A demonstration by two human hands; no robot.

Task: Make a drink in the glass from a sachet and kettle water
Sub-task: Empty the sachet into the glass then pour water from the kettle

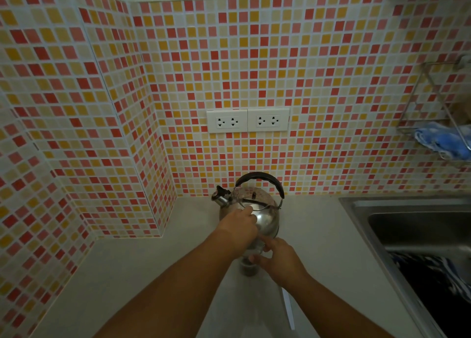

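A small clear glass [248,267] with something dark at its bottom stands on the pale counter [153,261]. My right hand [279,260] grips the glass near the rim with thumb and fingers. My left hand [239,226] hovers just above the glass with its fingers pinched shut. Only a pale silvery bit of the sachet [255,247] shows under its palm, pointing down at the glass. Behind both hands the steel kettle [265,217] with a black handle stands against the tiled wall, spout to the left.
A steel sink [407,220] lies at the right, with a dark striped cloth [438,279] in it. A wire rack [433,123] holding a blue cloth hangs on the wall at right. Two double sockets [247,120] sit above the kettle. The tiled wall juts out at left.
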